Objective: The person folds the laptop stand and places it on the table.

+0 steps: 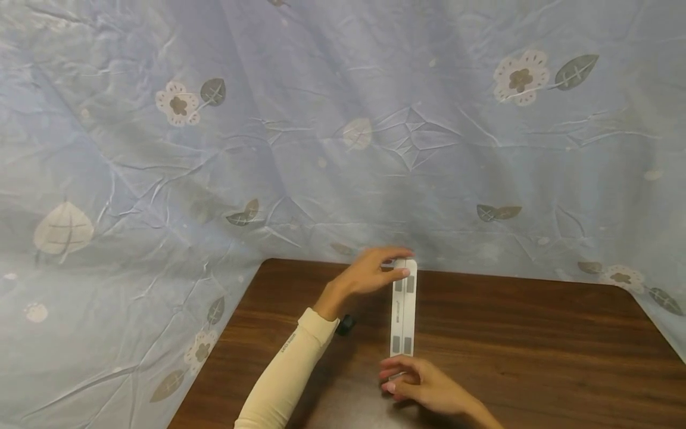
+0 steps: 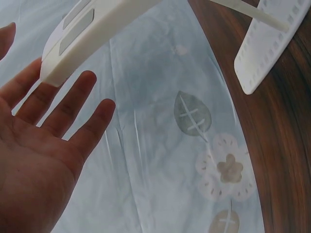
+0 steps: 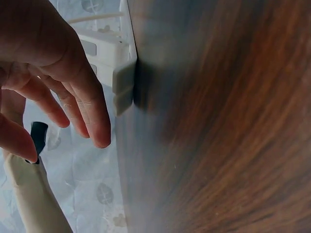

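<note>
A long white folding stand (image 1: 403, 310) has a seam down its middle and grey pads near both ends. My left hand (image 1: 367, 273) is at its far end, thumb overlapping the top and straight fingers beyond the edge. In the left wrist view, the stand's end (image 2: 77, 43) overlaps the left fingers, which are spread. My right hand (image 1: 423, 384) is by the near end with loosely bent fingers. The right wrist view shows right fingers (image 3: 90, 107) beside the near end, where a two-part lip (image 3: 124, 87) projects. A slotted white panel (image 2: 272, 43) and thin rod (image 2: 250, 10) show underneath.
The stand is over a dark brown wooden table (image 1: 509, 333). A pale blue sheet (image 1: 321, 149) with flowers and leaves hangs behind and to the left of it. A small black device (image 1: 346, 325) is at the left wrist, beside the cream sleeve (image 1: 292, 369).
</note>
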The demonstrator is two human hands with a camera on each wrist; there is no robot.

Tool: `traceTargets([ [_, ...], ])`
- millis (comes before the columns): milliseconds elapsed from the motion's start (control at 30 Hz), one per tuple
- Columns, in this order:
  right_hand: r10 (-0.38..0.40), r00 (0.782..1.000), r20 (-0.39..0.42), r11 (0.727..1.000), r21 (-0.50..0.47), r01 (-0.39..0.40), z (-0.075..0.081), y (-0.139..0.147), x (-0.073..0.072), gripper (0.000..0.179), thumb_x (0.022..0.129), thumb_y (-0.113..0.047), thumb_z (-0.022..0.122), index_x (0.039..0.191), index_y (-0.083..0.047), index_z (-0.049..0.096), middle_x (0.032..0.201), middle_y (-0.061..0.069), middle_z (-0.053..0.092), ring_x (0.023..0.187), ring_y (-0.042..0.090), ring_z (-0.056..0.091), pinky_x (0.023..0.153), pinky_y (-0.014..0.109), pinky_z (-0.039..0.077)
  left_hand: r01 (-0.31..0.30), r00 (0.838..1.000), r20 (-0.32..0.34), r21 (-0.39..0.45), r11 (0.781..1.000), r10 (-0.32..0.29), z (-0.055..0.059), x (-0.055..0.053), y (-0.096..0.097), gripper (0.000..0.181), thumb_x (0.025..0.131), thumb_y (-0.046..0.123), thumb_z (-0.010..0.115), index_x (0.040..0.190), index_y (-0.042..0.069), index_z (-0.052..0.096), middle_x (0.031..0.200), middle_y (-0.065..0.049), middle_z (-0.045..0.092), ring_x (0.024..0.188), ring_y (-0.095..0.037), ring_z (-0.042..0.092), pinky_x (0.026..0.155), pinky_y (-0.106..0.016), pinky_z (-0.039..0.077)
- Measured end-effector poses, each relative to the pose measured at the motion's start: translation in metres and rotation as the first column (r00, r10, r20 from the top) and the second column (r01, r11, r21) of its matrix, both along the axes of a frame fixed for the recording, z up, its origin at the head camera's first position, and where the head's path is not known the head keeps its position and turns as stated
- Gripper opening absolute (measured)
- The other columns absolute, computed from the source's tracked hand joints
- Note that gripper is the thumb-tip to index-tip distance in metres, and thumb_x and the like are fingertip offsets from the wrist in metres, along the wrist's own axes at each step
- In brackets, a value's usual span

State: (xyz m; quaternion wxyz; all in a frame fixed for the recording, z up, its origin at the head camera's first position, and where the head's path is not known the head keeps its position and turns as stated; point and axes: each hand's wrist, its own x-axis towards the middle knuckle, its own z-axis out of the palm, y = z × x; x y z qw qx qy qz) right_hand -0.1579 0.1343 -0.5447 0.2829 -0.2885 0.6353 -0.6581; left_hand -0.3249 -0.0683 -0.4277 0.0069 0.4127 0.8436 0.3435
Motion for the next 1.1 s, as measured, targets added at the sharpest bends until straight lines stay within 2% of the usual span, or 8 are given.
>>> traceTargets([
  [100,-0.001,1.0,0.009,1.0,0.019,0.001,-0.002,-0.005,-0.001,0.055,0.11,-0.012,0.059,0.15,0.02,0.04,0.144,0.046,0.052,0.129,0.058,0.061,0.1,0.045,0.064,0.021,1.0,0.013,0.013,1.0,-0.021,-0.001,0.0,0.001,0.048,0.107,0.028,0.068,0.149,0.006,0.062,0.154,-0.012,0.063,0.145,-0.03,0.058,0.119,-0.042,0.052],
  [200,-0.012,0.999,0.03,0.999,0.048,0.011,-0.004,-0.008,-0.002,0.053,0.11,-0.013,0.06,0.15,0.017,0.042,0.144,0.042,0.055,0.128,0.052,0.064,0.098,0.042,0.065,0.018,1.0,0.022,0.012,1.0,-0.018,-0.003,0.002,0.001,0.047,0.107,0.029,0.067,0.149,0.007,0.062,0.154,-0.011,0.063,0.145,-0.03,0.059,0.117,-0.042,0.053],
  [400,-0.05,0.998,0.04,0.993,0.112,0.045,-0.006,-0.008,0.0,0.052,0.109,-0.016,0.063,0.149,0.014,0.047,0.143,0.038,0.059,0.123,0.042,0.07,0.092,0.04,0.067,-0.001,1.0,-0.01,-0.033,0.999,0.0,-0.006,0.006,-0.001,0.049,0.108,0.033,0.065,0.151,0.011,0.062,0.156,-0.008,0.062,0.14,-0.027,0.062,0.111,-0.042,0.057],
  [600,-0.068,0.998,0.013,0.985,0.162,0.065,-0.004,-0.007,0.001,0.052,0.109,-0.018,0.064,0.149,0.011,0.049,0.142,0.037,0.06,0.123,0.042,0.07,0.09,0.04,0.067,-0.001,1.0,-0.005,-0.038,0.999,0.001,-0.004,0.009,-0.003,0.05,0.109,0.034,0.064,0.153,0.012,0.06,0.156,-0.008,0.062,0.14,-0.028,0.062,0.113,-0.045,0.055],
  [867,-0.069,0.998,0.007,0.979,0.193,0.066,-0.002,-0.005,0.0,0.049,0.109,-0.017,0.063,0.147,0.011,0.051,0.143,0.039,0.059,0.128,0.047,0.066,0.091,0.047,0.067,0.007,0.999,0.037,-0.003,1.0,-0.007,-0.001,0.011,-0.013,0.049,0.109,0.03,0.063,0.154,0.011,0.059,0.157,-0.01,0.061,0.143,-0.029,0.06,0.118,-0.041,0.053],
  [1100,-0.064,0.998,0.004,0.978,0.198,0.062,0.002,-0.003,-0.003,0.048,0.11,-0.016,0.062,0.148,0.011,0.05,0.143,0.039,0.059,0.129,0.049,0.065,0.092,0.049,0.066,-0.004,1.0,0.027,0.023,1.0,0.003,0.001,0.011,-0.022,0.049,0.109,0.028,0.063,0.154,0.009,0.058,0.158,-0.011,0.06,0.141,-0.03,0.062,0.117,-0.041,0.053],
])
